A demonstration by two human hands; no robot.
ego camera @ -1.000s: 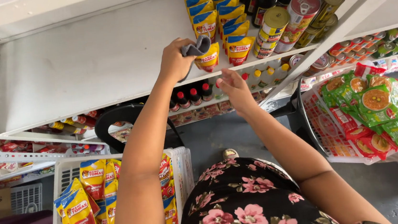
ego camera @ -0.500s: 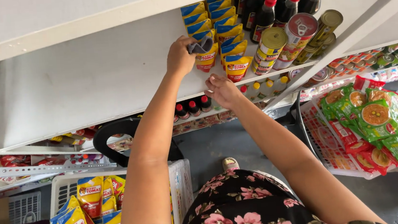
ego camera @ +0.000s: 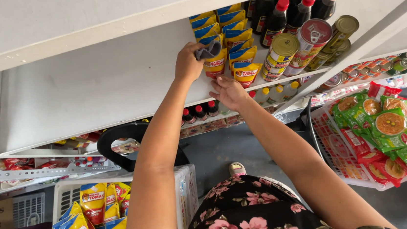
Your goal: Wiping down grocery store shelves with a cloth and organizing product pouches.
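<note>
Grey cloth (ego camera: 209,49): bunched in left hand (ego camera: 188,62), closed round it, pressed against front yellow-and-blue pouch (ego camera: 215,62) on white shelf (ego camera: 88,90). Right hand (ego camera: 229,92): open, empty, at shelf edge. Best handling, as judged: steady the pouch, wipe lightly so the row stays upright. Alongside: gold-lidded cans (ego camera: 282,56), red-capped dark bottles (ego camera: 276,19). Below: crate (ego camera: 186,189) of yellow pouches; green noodle packets (ego camera: 391,127) in basket.
</note>
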